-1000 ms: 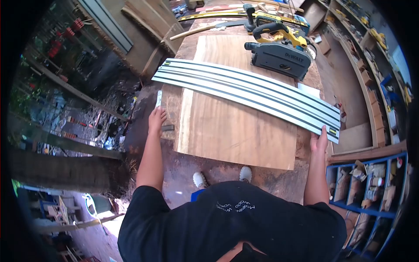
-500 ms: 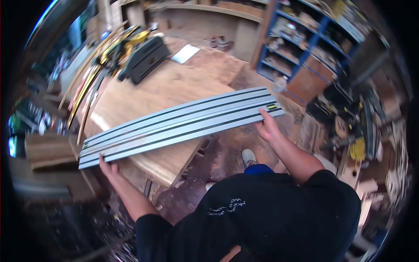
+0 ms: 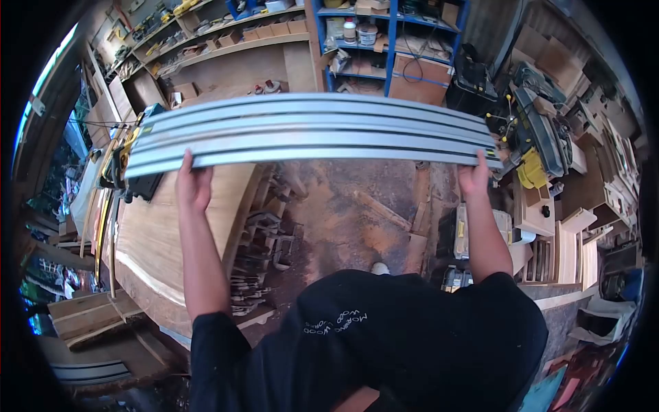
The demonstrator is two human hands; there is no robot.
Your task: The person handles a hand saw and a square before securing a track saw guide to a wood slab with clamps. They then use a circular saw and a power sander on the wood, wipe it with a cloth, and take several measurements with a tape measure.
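Lifted and swung to the person's right since a second ago, when it sloped across the wooden slab, a long silver guide rail (image 3: 309,127) with black stripes now spans the view nearly level, held up in front of the body. Its left end overlaps the slab (image 3: 154,233) and partly hides the dark-and-yellow saw (image 3: 143,187); the rest passes in front of open floor (image 3: 329,199). Both hands grasp its near edge, thumbs over the face, other fingers mostly hidden beneath: the left hand (image 3: 194,187) toward the left end, the right hand (image 3: 473,177) near the yellow label at the right end. A second ago only the right hand held it; the left was well apart. Metal clamps (image 3: 274,240) sit beside the slab. Beyond the rail, blue shelves (image 3: 390,48) now stand near the top centre, the view having turned rightward.
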